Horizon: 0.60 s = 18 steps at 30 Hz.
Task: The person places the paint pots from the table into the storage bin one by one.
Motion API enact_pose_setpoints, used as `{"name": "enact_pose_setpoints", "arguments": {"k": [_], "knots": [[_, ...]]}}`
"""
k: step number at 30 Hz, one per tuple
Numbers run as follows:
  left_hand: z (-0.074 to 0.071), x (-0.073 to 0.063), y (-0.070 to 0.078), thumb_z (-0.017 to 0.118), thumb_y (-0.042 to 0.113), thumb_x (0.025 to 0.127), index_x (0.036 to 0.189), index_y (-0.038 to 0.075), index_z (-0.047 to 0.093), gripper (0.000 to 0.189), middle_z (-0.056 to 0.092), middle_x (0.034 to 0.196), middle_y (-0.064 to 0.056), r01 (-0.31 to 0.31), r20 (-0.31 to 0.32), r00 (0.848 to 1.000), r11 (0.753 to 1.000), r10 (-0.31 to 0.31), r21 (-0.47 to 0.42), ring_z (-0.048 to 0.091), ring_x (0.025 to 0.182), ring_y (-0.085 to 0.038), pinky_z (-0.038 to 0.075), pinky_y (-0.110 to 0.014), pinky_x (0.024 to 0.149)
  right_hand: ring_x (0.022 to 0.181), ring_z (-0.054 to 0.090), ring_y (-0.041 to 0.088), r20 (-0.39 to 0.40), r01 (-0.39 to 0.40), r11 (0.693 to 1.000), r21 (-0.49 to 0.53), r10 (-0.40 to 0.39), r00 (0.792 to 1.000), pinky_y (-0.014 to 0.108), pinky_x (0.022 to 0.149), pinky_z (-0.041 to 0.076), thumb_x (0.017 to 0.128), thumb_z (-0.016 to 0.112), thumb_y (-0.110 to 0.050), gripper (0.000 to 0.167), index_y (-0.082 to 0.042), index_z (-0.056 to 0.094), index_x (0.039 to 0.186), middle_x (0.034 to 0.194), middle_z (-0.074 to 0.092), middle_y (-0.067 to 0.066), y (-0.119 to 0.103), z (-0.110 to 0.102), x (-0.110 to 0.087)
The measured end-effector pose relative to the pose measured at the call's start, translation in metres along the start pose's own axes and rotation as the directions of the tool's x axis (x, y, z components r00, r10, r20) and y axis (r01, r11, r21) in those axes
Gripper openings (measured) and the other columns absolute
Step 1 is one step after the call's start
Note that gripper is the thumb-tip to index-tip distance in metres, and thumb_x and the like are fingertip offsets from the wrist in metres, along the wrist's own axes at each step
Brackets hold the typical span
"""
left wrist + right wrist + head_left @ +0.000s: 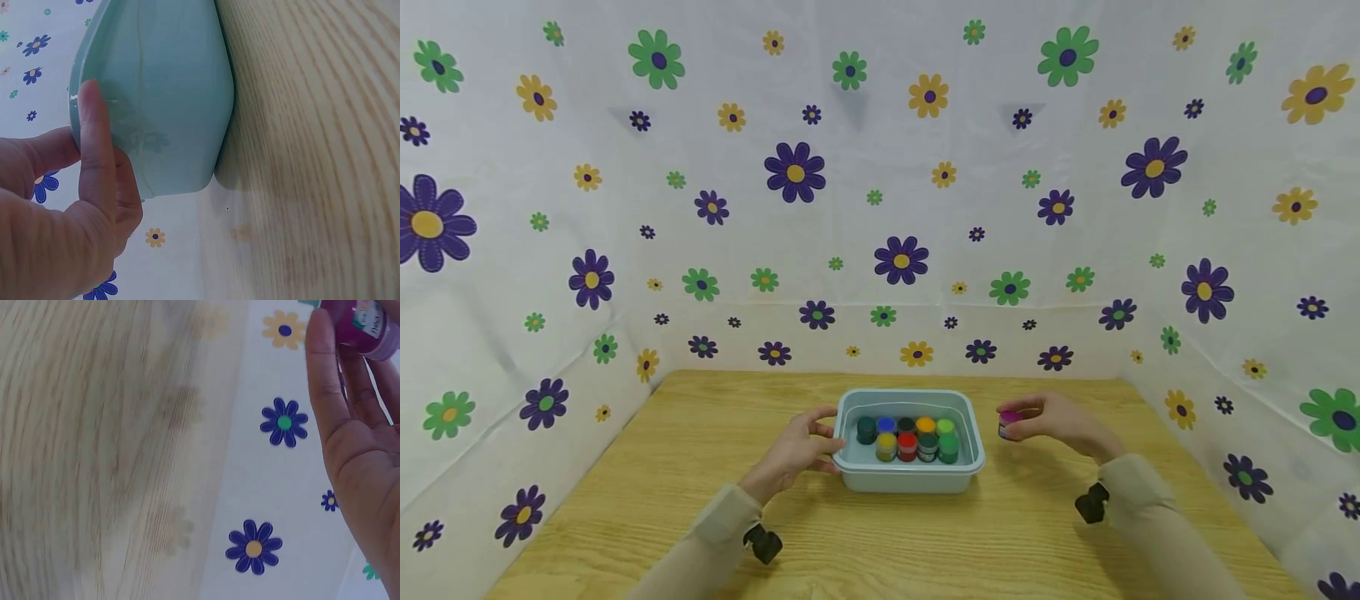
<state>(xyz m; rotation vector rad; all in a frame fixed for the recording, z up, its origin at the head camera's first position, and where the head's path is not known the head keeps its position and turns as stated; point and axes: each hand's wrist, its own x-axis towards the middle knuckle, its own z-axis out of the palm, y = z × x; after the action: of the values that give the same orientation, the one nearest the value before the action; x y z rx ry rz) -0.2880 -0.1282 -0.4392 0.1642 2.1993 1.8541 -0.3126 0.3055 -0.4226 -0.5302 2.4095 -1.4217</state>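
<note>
A pale blue-green plastic tub (910,477) sits mid-table, holding several small paint pots (907,445) with coloured lids. My left hand (805,446) grips the tub's left rim; in the left wrist view the thumb (97,150) lies along the tub wall (169,94) with the fingers curled behind it. My right hand (1052,421), just right of the tub and above the table, pinches a small magenta paint pot (1009,423). The right wrist view shows that magenta pot (362,325) held between thumb and fingertips.
The wooden table (925,542) is walled on three sides by white sheeting printed with flowers (795,172). Bare wood lies in front of the tub and to either side.
</note>
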Motion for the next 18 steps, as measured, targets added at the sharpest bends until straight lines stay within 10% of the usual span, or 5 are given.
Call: {"name": "enact_pose_setpoints", "arguments": {"k": [8,18], "knots": [[0.000,-0.001,-0.001,0.068,0.000,0.089,0.143,0.007,0.044,0.060,0.051,0.110,-0.018,0.001,-0.010,1.000,1.000,-0.001,0.005,0.064,0.081,-0.026,0.063,-0.039,0.062,0.096,0.069,0.026,-0.014,0.012,0.998,0.064,-0.011,1.000,0.054,0.092,0.056,0.089,0.073,-0.023,0.047,0.000,0.061,0.128,0.120,0.065,0.017,-0.011,0.016,0.010],[0.000,-0.001,0.000,0.068,0.001,0.089,0.144,0.007,0.044,0.060,0.052,0.111,-0.018,0.000,-0.004,1.000,1.000,0.000,0.006,0.065,0.081,-0.026,0.063,-0.040,0.063,0.094,0.065,0.025,-0.019,0.013,0.996,0.086,-0.012,1.000,0.047,0.091,0.056,0.089,0.073,-0.025,0.048,0.000,0.061,0.128,0.118,0.065,0.013,-0.023,0.032,0.027]]}}
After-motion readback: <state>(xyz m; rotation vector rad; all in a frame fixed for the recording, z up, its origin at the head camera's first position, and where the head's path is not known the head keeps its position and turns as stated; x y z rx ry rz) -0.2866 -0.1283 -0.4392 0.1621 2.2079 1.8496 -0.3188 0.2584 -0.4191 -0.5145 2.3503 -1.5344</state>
